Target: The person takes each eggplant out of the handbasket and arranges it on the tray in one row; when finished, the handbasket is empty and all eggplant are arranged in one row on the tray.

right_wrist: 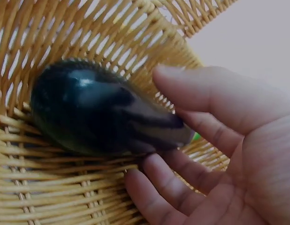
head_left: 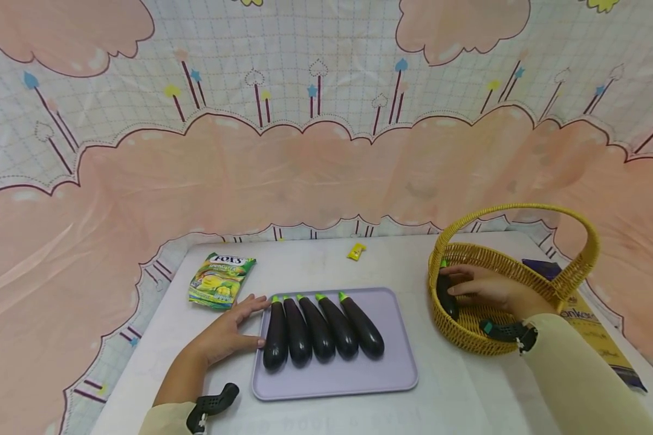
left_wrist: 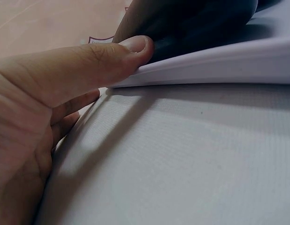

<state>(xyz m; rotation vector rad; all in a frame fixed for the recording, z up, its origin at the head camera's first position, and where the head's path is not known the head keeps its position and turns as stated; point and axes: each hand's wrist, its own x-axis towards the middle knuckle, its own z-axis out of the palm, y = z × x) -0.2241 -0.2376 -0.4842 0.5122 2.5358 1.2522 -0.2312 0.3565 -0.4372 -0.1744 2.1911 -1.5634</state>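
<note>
Several dark purple eggplants [head_left: 322, 329] with green stem ends lie side by side on a lavender tray [head_left: 334, 386]. My left hand [head_left: 225, 335] rests at the tray's left edge with its fingers spread. In the left wrist view, its thumb [left_wrist: 121, 58] touches the rim beside the nearest eggplant [left_wrist: 196, 23]. My right hand [head_left: 487, 290] reaches into a yellow wicker basket [head_left: 457, 335]. One eggplant [right_wrist: 88, 108] lies in there against the woven wall. Around its narrow end the right fingers are loosely bent, and the thumb stands a little apart from it.
A green candy bag [head_left: 221, 281] lies behind my left hand. Near the back edge is a small yellow packet [head_left: 356, 251]. The basket's tall handle [head_left: 522, 206] arches over my right hand. To its right lies a gold and dark blue package [head_left: 604, 338].
</note>
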